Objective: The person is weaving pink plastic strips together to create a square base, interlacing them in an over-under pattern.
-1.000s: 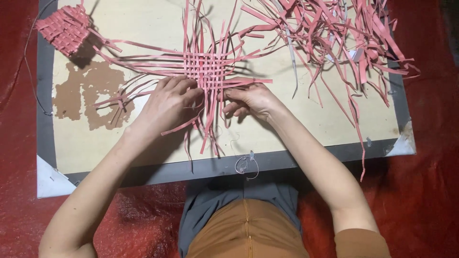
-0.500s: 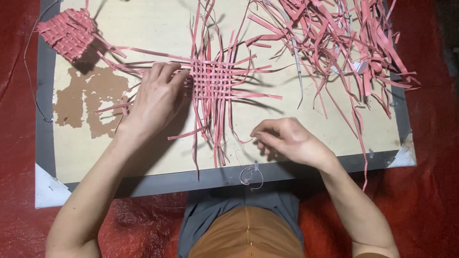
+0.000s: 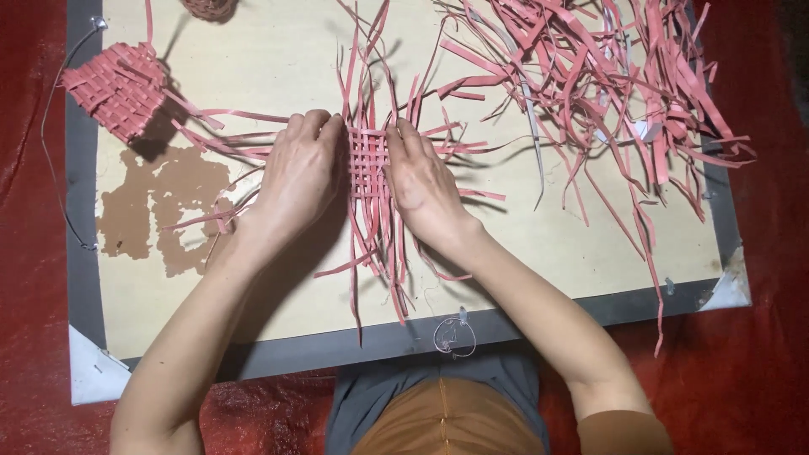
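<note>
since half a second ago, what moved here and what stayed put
The right hand came up from the board's near edge to the right side of the woven patch. The left hand stayed pressed on its left side. The loose strip pile, small woven piece and board stayed put.

The woven patch [image 3: 368,162] sits mid-board [image 3: 522,270], left hand [image 3: 295,181] pressed on its left edge, right hand [image 3: 424,187] on its right. Loose ends trail toward the near edge. A pile of strips [image 3: 607,76] lies far right; a small woven piece [image 3: 118,88] rests far left.
</note>
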